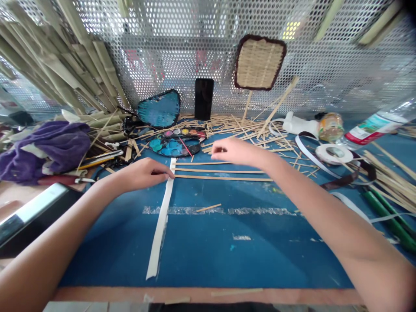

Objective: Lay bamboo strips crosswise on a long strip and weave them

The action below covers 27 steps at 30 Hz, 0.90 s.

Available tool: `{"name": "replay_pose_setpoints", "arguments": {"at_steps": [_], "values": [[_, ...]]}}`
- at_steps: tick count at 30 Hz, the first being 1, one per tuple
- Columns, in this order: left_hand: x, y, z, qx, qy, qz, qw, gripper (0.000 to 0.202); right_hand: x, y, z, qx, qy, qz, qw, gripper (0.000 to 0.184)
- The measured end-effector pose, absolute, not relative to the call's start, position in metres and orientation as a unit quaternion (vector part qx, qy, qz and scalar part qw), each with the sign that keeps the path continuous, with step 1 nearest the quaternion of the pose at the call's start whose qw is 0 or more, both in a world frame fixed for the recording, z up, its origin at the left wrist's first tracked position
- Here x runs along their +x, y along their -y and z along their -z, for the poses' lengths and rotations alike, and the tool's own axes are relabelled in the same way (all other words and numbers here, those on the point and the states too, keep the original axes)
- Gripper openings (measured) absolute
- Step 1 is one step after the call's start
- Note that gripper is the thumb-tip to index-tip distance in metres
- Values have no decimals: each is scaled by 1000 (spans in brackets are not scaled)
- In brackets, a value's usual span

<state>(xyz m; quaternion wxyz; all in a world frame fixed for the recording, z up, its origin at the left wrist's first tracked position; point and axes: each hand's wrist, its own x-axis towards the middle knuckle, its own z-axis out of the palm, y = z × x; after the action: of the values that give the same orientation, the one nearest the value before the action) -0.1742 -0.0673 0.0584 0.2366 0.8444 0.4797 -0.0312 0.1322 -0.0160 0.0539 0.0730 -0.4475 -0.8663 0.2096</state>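
My left hand (144,173) rests on the blue mat (208,247), its fingertips pressed down where thin bamboo strips (221,170) meet a long white tape strip (160,225). Three strips lie side by side, running right from the tape. My right hand (232,151) hovers over their far ends, beside a heap of loose bamboo slivers (247,128), with its fingers curled in a pinch. What it pinches is too small to make out.
A paint palette (175,145), a blue painted fan (159,108), a black phone (203,99) and a woven fan (259,64) stand by the perforated metal wall. Purple cloth (48,147) lies left. Tape rolls (334,154), a bottle (377,125) and green tools (390,216) lie right.
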Motion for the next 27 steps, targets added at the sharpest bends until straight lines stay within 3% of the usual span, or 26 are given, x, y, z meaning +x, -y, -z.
{"name": "replay_pose_setpoints", "arguments": {"at_steps": [3,9,17,23,27], "values": [[-179,66,-59,839,-481,0,254,43,166,-20,-34,-494,855,-81,136,26],[-184,68,-62,838,-485,-60,244,46,196,-46,-2,-497,862,-13,100,24],[-163,76,-46,877,-450,27,168,41,175,-23,-50,-490,849,22,199,26],[-161,77,-45,874,-460,40,150,43,178,-28,-23,-477,876,16,71,24],[-161,78,-46,875,-460,43,141,43,183,-37,-6,-484,871,21,78,20]]}}
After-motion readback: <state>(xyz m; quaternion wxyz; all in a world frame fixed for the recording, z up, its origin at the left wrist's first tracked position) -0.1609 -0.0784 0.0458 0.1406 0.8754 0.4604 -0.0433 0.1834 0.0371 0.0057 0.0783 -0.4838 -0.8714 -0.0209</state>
